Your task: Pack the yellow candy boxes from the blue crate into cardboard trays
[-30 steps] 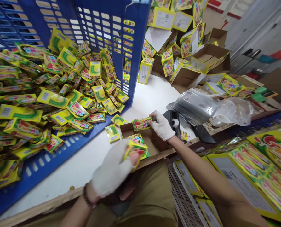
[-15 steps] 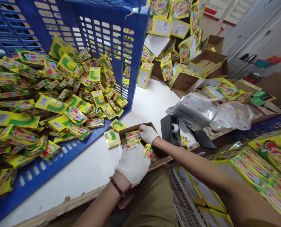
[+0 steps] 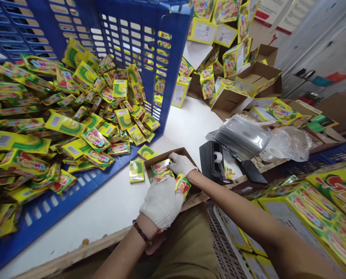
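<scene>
An open cardboard box [image 3: 194, 155] lies on the white tabletop in front of me, with small yellow-green candy packs inside. My right hand [image 3: 182, 164], in a white knitted glove, reaches into it with bent fingers on the end of a candy pack [image 3: 160, 167]. My left hand [image 3: 162, 201], gloved too, is curled over the box's near side. A red-and-yellow candy pack [image 3: 182, 185] shows at its thumb, and another pack [image 3: 164, 177] lies just beyond its knuckles. The left fingertips are hidden. Beside the box rest two loose packs, one a yellow pack [image 3: 137, 171].
A blue plastic crate [image 3: 173, 73] heaped with candy packs [image 3: 94, 139] stands at left. To the right are a black tape dispenser [image 3: 212, 161], stacked clear plastic sheets [image 3: 241, 135] and a white cup [image 3: 271, 154]. Empty cartons [image 3: 231, 101] pile up behind. Printed boxes [image 3: 321, 217] stand at lower right.
The view has shifted slightly. The pack under my right hand sits a little further left and tilts differently in the box. Both hands stay at the box.
</scene>
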`<state>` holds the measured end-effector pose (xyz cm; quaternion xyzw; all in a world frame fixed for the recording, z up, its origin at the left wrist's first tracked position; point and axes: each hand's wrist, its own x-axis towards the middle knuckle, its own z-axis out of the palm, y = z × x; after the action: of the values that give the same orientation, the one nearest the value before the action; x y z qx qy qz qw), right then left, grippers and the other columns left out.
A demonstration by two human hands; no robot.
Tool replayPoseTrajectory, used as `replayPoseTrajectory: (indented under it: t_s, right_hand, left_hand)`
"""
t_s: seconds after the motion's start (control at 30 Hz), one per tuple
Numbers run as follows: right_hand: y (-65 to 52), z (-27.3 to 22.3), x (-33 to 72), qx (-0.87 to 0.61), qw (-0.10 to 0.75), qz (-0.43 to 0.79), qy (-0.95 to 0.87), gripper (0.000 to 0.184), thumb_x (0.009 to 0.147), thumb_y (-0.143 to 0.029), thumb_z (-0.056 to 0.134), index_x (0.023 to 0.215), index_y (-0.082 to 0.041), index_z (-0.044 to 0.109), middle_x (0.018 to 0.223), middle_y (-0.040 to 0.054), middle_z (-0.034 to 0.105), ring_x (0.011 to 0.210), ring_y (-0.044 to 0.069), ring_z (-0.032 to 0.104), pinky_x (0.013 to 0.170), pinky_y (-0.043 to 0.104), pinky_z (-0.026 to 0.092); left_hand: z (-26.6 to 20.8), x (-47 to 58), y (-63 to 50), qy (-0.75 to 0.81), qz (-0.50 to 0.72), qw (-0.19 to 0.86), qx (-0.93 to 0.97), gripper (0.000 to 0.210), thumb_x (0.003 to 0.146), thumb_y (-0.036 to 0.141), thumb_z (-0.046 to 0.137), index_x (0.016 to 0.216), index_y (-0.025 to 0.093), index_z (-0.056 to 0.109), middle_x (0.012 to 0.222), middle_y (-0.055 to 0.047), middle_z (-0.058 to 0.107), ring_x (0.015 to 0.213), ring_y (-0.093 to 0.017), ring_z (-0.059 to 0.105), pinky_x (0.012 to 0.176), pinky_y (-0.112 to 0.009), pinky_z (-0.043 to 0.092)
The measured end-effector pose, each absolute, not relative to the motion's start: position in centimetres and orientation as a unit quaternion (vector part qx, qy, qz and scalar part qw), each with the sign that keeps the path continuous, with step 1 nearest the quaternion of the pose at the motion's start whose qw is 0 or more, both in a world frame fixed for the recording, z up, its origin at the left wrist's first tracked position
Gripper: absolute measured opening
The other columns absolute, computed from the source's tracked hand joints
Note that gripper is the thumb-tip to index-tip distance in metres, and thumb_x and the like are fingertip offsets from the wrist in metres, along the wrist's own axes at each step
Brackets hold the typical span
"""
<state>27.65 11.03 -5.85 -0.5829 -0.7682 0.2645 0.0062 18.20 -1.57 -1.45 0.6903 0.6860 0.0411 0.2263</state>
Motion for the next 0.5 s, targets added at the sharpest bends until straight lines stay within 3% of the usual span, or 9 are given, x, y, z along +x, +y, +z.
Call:
replayPoseTrajectory:
  t_s: [0.17, 0.27, 0.33, 0.43, 0.5]
  right_hand:
    - [10.5, -6.4, 28.2, -0.622, -0.011, 0.237, -0.746, 0.039, 0.083, -0.03, 0.062, 0.122, -0.025, 0.058, 0.106, 0.0119, 0.071, 0.094, 0.026, 0.067, 0.069, 0.03, 0.042]
    - [10.9, -7.0, 28.2, -0.618, -0.007, 0.26, -0.742, 0.046, 0.078, -0.028, 0.068, 0.121, -0.021, 0.057, 0.101, 0.0121, 0.071, 0.09, 0.026, 0.066, 0.069, 0.03, 0.043]
    - [11.3, -7.3, 28.3, -0.606, 0.015, 0.298, -0.737, 0.041, 0.074, -0.027, 0.072, 0.113, -0.018, 0.062, 0.101, 0.0114, 0.07, 0.092, 0.025, 0.064, 0.073, 0.03, 0.043]
    - [11.6, -7.5, 28.7, -0.57, 0.036, 0.341, -0.747, 0.017, 0.083, -0.031, 0.063, 0.09, -0.017, 0.068, 0.094, 0.0079, 0.07, 0.091, 0.022, 0.062, 0.078, 0.029, 0.044]
    - [11.5, -7.6, 29.1, -0.539, 0.045, 0.367, -0.757, 0.024, 0.089, -0.033, 0.053, 0.078, -0.017, 0.067, 0.083, 0.0056, 0.068, 0.085, 0.02, 0.061, 0.078, 0.028, 0.045]
  left_hand:
    - [-1.5, 18.0, -1.7, 0.674, 0.054, 0.236, 0.698, 0.032, 0.09, 0.036, 0.04, 0.098, 0.015, 0.064, 0.094, -0.016, 0.069, 0.093, -0.031, 0.064, 0.083, -0.042, 0.047]
    - [-1.3, 18.0, -1.6, 0.668, 0.047, 0.24, 0.703, 0.033, 0.09, 0.034, 0.039, 0.1, 0.014, 0.064, 0.093, -0.016, 0.069, 0.091, -0.031, 0.065, 0.083, -0.042, 0.047]
    - [-1.3, 17.9, -1.6, 0.665, 0.048, 0.242, 0.705, 0.033, 0.09, 0.034, 0.039, 0.1, 0.013, 0.063, 0.093, -0.017, 0.069, 0.089, -0.03, 0.065, 0.083, -0.042, 0.047]
    - [-1.5, 17.8, -1.6, 0.655, 0.051, 0.242, 0.714, 0.033, 0.09, 0.034, 0.038, 0.098, 0.014, 0.063, 0.092, -0.016, 0.069, 0.086, -0.03, 0.066, 0.08, -0.041, 0.048]
    - [-1.6, 17.7, -1.5, 0.646, 0.052, 0.244, 0.722, 0.033, 0.091, 0.035, 0.037, 0.097, 0.015, 0.062, 0.092, -0.016, 0.069, 0.085, -0.03, 0.066, 0.077, -0.041, 0.048]
